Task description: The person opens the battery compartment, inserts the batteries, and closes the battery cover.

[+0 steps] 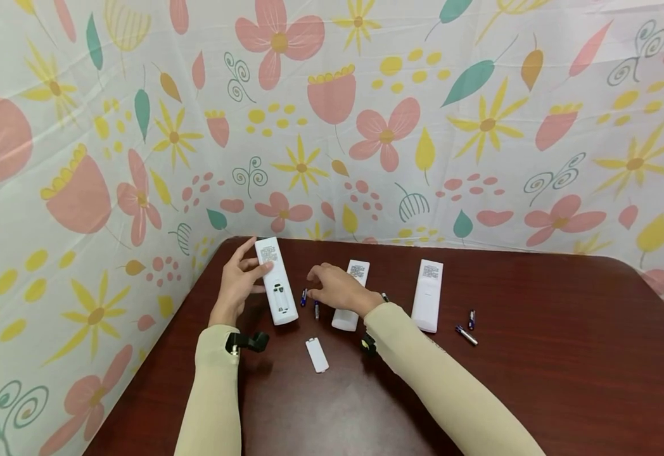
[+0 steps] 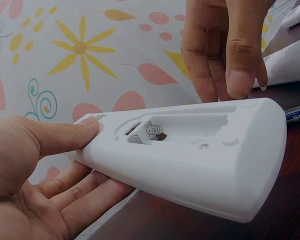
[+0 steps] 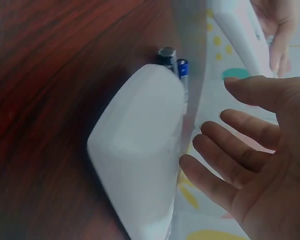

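My left hand [image 1: 235, 285] grips a white remote control [image 1: 275, 273], thumb on its back face and fingers underneath. The remote is tilted with its back up, and its uncovered battery compartment [image 2: 185, 127] shows bare springs and no batteries. Loosely bent, with nothing in its fingers, my right hand [image 1: 338, 288] hovers over a second white remote [image 1: 344, 320]. Just left of that remote lie two blue-and-silver batteries, one battery [image 1: 303, 297] slightly farther back than the other battery [image 1: 317, 310]. The loose white battery cover [image 1: 317, 355] lies on the table in front of them.
A third white remote [image 1: 427, 296] lies back up on the dark wooden table [image 1: 537, 354], with its cover in place. Right of it are two more batteries [image 1: 466, 335]. Flower-patterned cloth [image 1: 389, 190] hangs along the table's back and left edges.
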Action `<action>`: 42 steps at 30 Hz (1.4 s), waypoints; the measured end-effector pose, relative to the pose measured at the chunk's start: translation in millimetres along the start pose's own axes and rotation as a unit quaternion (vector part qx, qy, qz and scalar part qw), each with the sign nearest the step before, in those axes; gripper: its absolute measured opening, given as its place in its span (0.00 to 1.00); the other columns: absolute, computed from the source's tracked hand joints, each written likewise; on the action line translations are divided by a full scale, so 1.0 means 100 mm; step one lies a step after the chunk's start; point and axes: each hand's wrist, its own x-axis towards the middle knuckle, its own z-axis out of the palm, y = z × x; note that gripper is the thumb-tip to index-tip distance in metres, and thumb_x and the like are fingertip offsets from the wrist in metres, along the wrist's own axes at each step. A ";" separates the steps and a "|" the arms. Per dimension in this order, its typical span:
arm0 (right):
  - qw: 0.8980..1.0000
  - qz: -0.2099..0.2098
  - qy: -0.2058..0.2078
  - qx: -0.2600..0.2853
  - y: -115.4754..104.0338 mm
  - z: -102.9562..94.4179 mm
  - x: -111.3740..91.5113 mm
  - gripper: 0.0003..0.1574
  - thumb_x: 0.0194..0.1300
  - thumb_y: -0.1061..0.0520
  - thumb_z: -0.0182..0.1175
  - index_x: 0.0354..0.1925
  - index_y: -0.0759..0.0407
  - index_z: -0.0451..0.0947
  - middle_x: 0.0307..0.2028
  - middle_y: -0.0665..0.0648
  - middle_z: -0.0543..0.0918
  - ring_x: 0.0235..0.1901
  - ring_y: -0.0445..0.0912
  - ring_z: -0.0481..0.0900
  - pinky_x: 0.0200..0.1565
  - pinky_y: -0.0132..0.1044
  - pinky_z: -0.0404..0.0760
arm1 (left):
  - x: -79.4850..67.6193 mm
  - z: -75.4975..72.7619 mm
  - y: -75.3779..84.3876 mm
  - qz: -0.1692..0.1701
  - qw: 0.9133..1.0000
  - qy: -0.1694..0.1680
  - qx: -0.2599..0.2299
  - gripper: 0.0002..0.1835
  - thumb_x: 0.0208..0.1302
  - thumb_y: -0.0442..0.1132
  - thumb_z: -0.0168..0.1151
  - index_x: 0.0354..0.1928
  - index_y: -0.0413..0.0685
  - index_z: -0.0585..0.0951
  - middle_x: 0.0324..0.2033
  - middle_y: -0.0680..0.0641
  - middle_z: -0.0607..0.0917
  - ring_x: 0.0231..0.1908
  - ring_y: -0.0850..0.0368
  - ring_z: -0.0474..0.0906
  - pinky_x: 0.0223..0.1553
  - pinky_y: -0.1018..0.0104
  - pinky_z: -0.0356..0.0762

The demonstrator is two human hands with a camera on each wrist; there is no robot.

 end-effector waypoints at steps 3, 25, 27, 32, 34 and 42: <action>1.000 0.010 -0.007 -0.017 0.01 0.02 0.02 0.22 0.77 0.57 0.65 0.63 0.66 0.79 0.56 0.62 0.80 0.55 0.54 0.82 0.55 0.48 0.82 | 0.00 0.01 -0.01 -0.001 1.000 -0.001 0.000 0.40 0.73 0.32 0.69 0.82 0.65 0.67 0.59 0.33 0.80 0.40 0.51 0.87 0.33 0.60 0.90; 0.989 0.046 -0.074 -0.123 0.02 0.16 0.30 0.28 0.73 0.39 0.69 0.59 0.56 0.85 0.54 0.57 0.78 0.53 0.52 0.78 0.51 0.45 0.82 | 0.01 0.00 -0.01 -0.006 1.000 0.004 0.013 0.41 0.73 0.32 0.70 0.81 0.66 0.67 0.57 0.36 0.81 0.40 0.50 0.87 0.32 0.59 0.89; 0.987 0.045 -0.074 -0.132 0.02 0.18 0.31 0.28 0.73 0.39 0.69 0.59 0.55 0.86 0.55 0.57 0.78 0.54 0.52 0.78 0.51 0.45 0.82 | 0.01 0.00 -0.01 -0.005 1.000 0.004 0.013 0.41 0.73 0.32 0.70 0.82 0.66 0.67 0.58 0.36 0.81 0.40 0.51 0.87 0.32 0.59 0.89; 0.987 0.042 -0.067 -0.137 0.02 0.20 0.32 0.27 0.71 0.40 0.71 0.58 0.56 0.87 0.55 0.58 0.78 0.54 0.52 0.79 0.51 0.45 0.83 | 0.01 0.00 -0.01 -0.006 1.000 0.005 0.013 0.41 0.73 0.31 0.70 0.82 0.66 0.67 0.57 0.36 0.81 0.39 0.51 0.87 0.32 0.60 0.89; 0.988 0.041 -0.066 -0.135 0.03 0.20 0.32 0.27 0.70 0.41 0.72 0.58 0.56 0.87 0.54 0.57 0.78 0.53 0.52 0.79 0.51 0.45 0.83 | 0.01 -0.01 -0.02 -0.008 1.000 0.006 0.012 0.41 0.73 0.31 0.70 0.82 0.66 0.67 0.57 0.36 0.81 0.39 0.52 0.87 0.32 0.60 0.89; 0.989 0.043 -0.060 -0.128 0.02 0.20 0.31 0.25 0.70 0.42 0.74 0.55 0.57 0.87 0.52 0.57 0.79 0.51 0.50 0.79 0.49 0.44 0.83 | 0.00 -0.02 -0.01 -0.004 1.000 0.004 0.012 0.41 0.73 0.31 0.69 0.82 0.66 0.66 0.57 0.36 0.81 0.39 0.52 0.87 0.32 0.60 0.89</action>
